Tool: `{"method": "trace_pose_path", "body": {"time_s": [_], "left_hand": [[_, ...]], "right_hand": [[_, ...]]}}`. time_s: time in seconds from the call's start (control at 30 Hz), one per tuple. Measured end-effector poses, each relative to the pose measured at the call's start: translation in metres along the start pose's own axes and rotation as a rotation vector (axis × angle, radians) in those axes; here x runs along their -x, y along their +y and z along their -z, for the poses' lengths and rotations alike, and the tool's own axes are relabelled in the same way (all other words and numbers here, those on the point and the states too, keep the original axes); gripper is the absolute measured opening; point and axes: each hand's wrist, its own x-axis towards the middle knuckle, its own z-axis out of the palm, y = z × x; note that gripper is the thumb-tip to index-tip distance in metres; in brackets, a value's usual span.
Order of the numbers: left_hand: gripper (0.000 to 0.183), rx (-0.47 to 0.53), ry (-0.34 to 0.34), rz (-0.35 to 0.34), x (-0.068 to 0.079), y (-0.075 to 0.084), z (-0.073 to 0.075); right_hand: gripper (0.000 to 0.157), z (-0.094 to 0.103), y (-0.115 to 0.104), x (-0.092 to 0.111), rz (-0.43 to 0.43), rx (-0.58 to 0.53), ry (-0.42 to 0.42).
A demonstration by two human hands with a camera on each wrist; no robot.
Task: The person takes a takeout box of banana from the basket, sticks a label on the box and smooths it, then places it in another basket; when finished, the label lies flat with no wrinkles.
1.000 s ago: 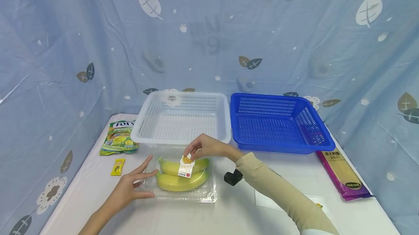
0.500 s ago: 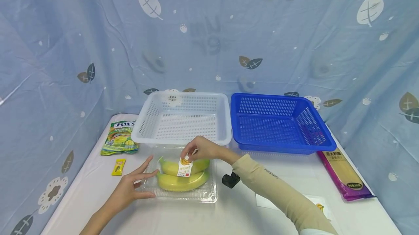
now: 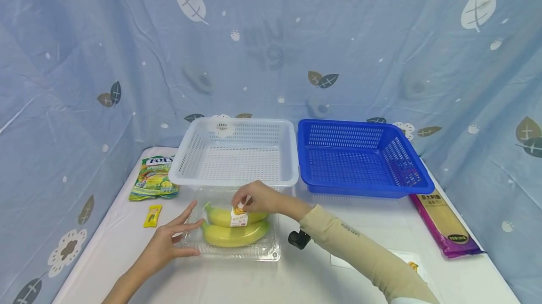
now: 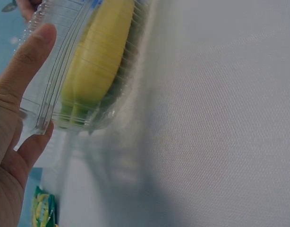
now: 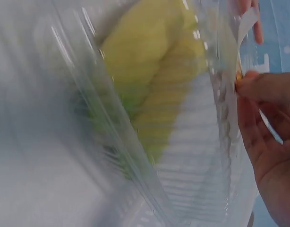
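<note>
A clear plastic clamshell box (image 3: 271,250) with yellow bananas (image 3: 237,236) inside lies at the front middle of the table. My left hand (image 3: 165,243) holds its left side, fingers spread; in the left wrist view the thumb (image 4: 38,45) and a finger sit on either side of the box's edge. Above the lid, my right hand (image 3: 260,199) pinches the top of a white label (image 3: 238,220) printed with bananas. In the right wrist view, its fingertips meet the label beside the lid. How much of the label touches the lid I cannot tell.
Behind stand a white basket (image 3: 175,179) and a blue basket (image 3: 360,188). A green FOX'S bag (image 3: 154,181) and a small yellow packet (image 3: 152,216) lie left. Right are a purple pasta pack (image 3: 442,224), a banana-printed sheet (image 3: 340,261) and a black object (image 3: 298,239).
My right hand has shifted slightly left and down, over the lid. The label looks shorter now, tilting as its lower edge has risen in view. My left hand stays in place on the box.
</note>
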Motion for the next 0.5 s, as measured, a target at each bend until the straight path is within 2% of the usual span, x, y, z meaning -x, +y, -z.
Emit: {"method": "trace_pose_path", "body": {"time_s": [0.1,0.17,0.23,0.3,0.4,0.5], "left_hand": [[0.063,0.005,0.0,-0.002,0.0,0.0,0.0],[0.063,0.009,0.0,-0.006,0.0,0.0,0.0],[0.063,0.014,-0.001,-0.013,0.0,-0.001,0.0],[0.063,0.02,-0.001,-0.017,0.001,-0.001,0.0],[0.062,0.025,0.002,-0.022,0.001,-0.002,0.0],[0.063,0.03,0.004,-0.026,0.001,-0.002,0.0]], "right_hand": [[0.022,-0.001,-0.004,0.002,-0.008,0.054,0.045],[0.023,-0.003,-0.006,0.004,-0.04,0.048,0.11],[0.025,-0.005,-0.008,0.006,-0.089,-0.04,0.182],[0.025,-0.009,-0.009,0.008,-0.128,-0.204,0.239],[0.026,-0.017,-0.008,0.01,-0.167,-0.436,0.268],[0.025,-0.022,-0.006,0.012,-0.197,-0.525,0.27]]}}
